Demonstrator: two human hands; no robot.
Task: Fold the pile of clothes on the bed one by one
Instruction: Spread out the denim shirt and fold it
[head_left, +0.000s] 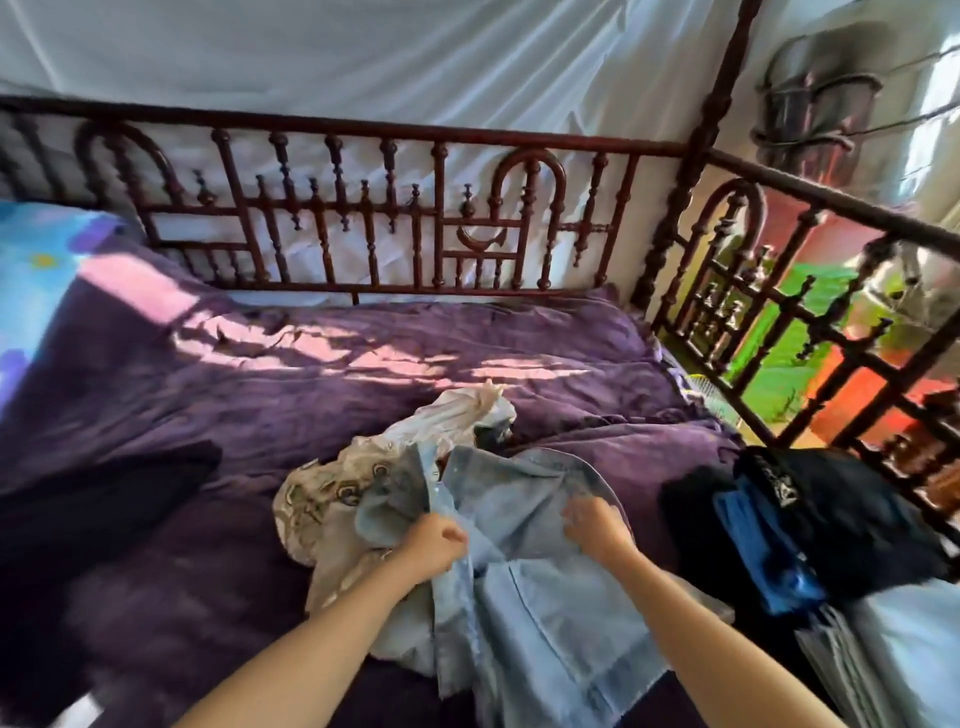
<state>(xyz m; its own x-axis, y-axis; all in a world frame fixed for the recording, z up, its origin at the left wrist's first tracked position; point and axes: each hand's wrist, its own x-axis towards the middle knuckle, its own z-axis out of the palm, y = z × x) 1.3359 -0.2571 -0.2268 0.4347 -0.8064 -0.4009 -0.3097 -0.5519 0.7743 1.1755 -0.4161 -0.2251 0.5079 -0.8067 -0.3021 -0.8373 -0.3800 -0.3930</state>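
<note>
Observed from the bedside: a light-blue denim shirt lies spread on the near part of the purple bedspread, with its button edge running away from the person. The left hand has its fingers curled tight around that front edge, bunching the cloth. The right hand is likewise closed, pinching a fold of denim on the shirt's other panel. The hands are near each other, and both bare forearms reach in from the near side.

Partly beneath the shirt, to its left, sits a crumpled beige patterned garment. Just beyond it is a crumpled white garment. The three touch and form one loose heap at mid-bed.

To the right of the shirt, by the side rail, is a stack of black and blue clothes, with pale grey folded cloth nearer still. A black garment lies apart on the left. A blue patterned pillow rests at the far left. A dark carved wooden railing bounds the bed on its far and right sides, with white draped fabric behind it. Patches of sunlight cross the bedspread.
</note>
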